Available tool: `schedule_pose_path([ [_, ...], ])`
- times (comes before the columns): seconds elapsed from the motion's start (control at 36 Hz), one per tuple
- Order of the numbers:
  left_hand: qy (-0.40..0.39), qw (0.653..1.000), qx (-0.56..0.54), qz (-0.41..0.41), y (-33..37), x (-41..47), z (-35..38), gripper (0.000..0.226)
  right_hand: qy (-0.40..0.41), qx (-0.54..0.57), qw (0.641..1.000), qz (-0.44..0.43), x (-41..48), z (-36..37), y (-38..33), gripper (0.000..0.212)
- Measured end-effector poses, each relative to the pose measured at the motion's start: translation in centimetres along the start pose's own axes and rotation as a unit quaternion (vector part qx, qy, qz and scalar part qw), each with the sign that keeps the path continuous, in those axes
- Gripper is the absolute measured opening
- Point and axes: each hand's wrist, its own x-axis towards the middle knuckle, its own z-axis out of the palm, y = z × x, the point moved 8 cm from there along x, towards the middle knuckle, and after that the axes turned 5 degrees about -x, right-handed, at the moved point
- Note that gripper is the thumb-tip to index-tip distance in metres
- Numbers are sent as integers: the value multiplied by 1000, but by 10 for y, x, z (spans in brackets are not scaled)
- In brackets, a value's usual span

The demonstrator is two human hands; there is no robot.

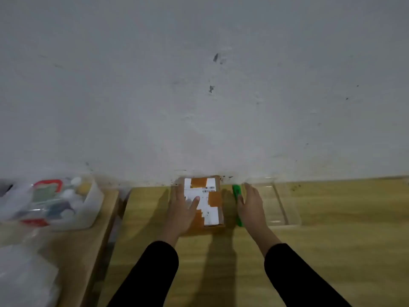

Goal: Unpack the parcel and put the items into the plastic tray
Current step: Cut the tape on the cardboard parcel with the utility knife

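Plain packing room, scuffed white wall [199, 85], wooden tables [332, 240]

Both arms are stretched forward from 6 o'clock and are covered to the wrists by black sleeves [152, 273]. The left hand [182, 209] is laid palm down, fingers straight and pointed to 12 o'clock, the thumb spread toward 1 o'clock. The right hand [251, 207] is held at 3 o'clock of it, palm down, fingers extended together toward 11 o'clock.
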Motion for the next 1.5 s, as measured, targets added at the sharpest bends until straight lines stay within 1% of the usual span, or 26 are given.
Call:
schedule_pose_path([
  [0.06,10,1000,-6,-6,-3,3,3,68,13,4,1000,13,2,7,10,40],
  [0.11,6,999,-33,-9,-10,5,10,69,7,-7,999,38,2,20,23,43],
  [0.25,20,995,-95,16,-22,12,19,66,14,-29,997,77,5,39,45,44],
  [0.47,59,994,-87,-1,-44,20,27,61,30,-44,992,116,8,49,57,39],
  [0.56,54,995,-82,-5,-49,23,29,61,29,-50,991,121,8,49,52,39],
  [0.64,47,995,-87,-10,-53,25,31,64,44,-27,990,129,5,43,45,39],
  [0.69,37,994,-97,-15,-55,27,33,65,59,-6,992,114,4,36,35,36],
  [0.81,22,991,-132,-26,-60,28,37,70,76,56,995,43,2,25,4,27],
  [0.89,20,989,-147,-19,-60,30,38,70,52,72,996,-8,-2,30,-23,32],
  [0.94,17,988,-150,-15,-60,31,39,71,25,56,998,-27,-4,40,-35,37],
  [1.03,15,989,-147,-13,-61,31,37,71,1,-1,1000,-31,-6,51,-46,45],
  [1.14,-4,985,-173,-3,-59,31,37,71,-12,-34,998,-46,-4,59,-52,44],
  [1.22,-13,977,-214,0,-60,31,36,67,16,5,999,-41,-2,53,-44,39],
  [1.28,-12,968,-252,-5,-63,31,34,66,47,53,997,-13,1,47,-30,37],
  [1.31,-13,962,-274,-11,-65,31,33,65,46,74,996,10,3,48,-21,39],
  [1.33,-17,956,-292,-23,-67,31,34,65,25,97,994,39,4,52,-12,42],
  [1.39,-31,948,-312,-47,-71,31,36,64,-57,163,981,90,4,68,1,45],
  [1.44,-49,947,-313,-49,-69,30,39,63,-125,204,965,107,-1,79,6,47],
  [1.5,-61,947,-311,-46,-68,28,42,64,-150,229,955,111,-5,82,8,48],
])
